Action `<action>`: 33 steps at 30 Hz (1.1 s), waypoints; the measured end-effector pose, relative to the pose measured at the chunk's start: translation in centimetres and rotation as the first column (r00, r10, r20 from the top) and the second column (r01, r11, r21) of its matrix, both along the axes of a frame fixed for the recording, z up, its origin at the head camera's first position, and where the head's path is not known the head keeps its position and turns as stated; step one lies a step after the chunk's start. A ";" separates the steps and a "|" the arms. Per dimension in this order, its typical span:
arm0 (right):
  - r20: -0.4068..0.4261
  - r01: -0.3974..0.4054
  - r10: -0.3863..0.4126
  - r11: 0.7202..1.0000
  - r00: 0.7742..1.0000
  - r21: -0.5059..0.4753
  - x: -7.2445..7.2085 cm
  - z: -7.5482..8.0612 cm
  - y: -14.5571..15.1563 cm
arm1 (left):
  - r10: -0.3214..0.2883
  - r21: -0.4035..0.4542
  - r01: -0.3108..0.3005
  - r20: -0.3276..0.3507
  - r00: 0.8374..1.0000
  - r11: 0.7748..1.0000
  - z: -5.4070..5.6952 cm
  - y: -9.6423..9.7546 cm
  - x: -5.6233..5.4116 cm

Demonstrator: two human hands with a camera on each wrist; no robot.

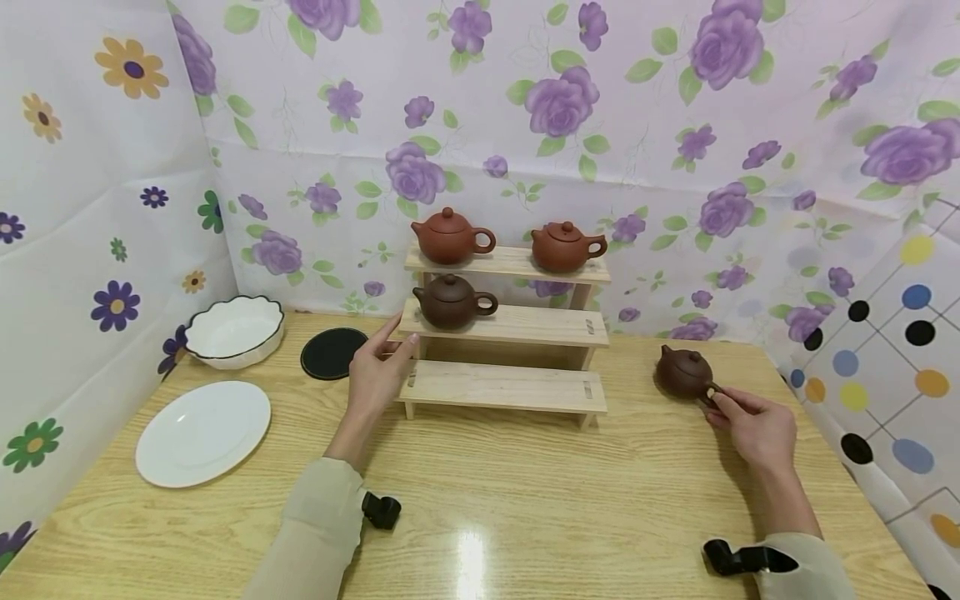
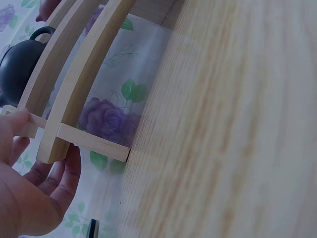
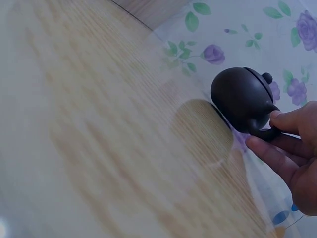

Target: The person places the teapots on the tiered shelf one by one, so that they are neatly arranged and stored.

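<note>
My right hand (image 1: 759, 433) pinches the handle of a dark brown teapot (image 1: 684, 372) at the right side of the table. In the right wrist view, thumb and fingers close round the handle of that teapot (image 3: 242, 99), and its shadow falls on the wood beside it. At the left end of a three-tier wooden stand (image 1: 502, 385), my left hand (image 1: 377, 371) grips the frame near the middle and lowest tiers. Another dark brown teapot (image 1: 452, 302) sits on the middle tier. Two reddish-brown teapots, one left (image 1: 447, 237) and one right (image 1: 564, 248), stand on the top tier.
On the left of the wooden table (image 1: 525, 500) lie a white plate (image 1: 202, 433), a scalloped white bowl (image 1: 236, 332) with a dark rim, and a round black mat (image 1: 330, 353). Flowered cloth (image 1: 315, 108) hangs behind; a dotted cloth (image 1: 892, 358) borders the right side.
</note>
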State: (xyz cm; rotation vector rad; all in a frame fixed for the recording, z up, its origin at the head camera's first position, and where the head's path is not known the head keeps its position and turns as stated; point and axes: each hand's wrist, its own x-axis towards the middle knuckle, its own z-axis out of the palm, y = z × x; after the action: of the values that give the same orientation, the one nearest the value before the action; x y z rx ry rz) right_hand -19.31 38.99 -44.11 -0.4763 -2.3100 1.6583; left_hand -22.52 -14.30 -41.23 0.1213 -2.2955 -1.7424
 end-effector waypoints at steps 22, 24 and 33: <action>-0.182 -0.131 0.092 0.967 0.979 -0.218 1.0 2.4 -0.7 | -0.018 0.010 0.018 0.003 1.000 1.000 -0.3 -0.1 -0.1; -0.201 -0.161 0.118 0.964 0.972 -0.213 1.2 2.9 -0.8 | -0.015 0.008 0.015 -0.002 1.000 1.000 -0.3 -0.1 -0.1; -0.204 -0.225 0.190 0.961 0.960 -0.164 1.1 4.5 -1.3 | -0.006 0.001 0.006 -0.007 1.000 1.000 -0.1 -0.1 -0.1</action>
State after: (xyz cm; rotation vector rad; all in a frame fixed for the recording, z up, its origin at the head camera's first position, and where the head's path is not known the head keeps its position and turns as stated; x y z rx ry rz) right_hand -18.22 37.70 -39.58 -0.1066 -2.1410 1.9361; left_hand -22.59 -14.45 -41.38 0.1085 -2.2922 -1.7438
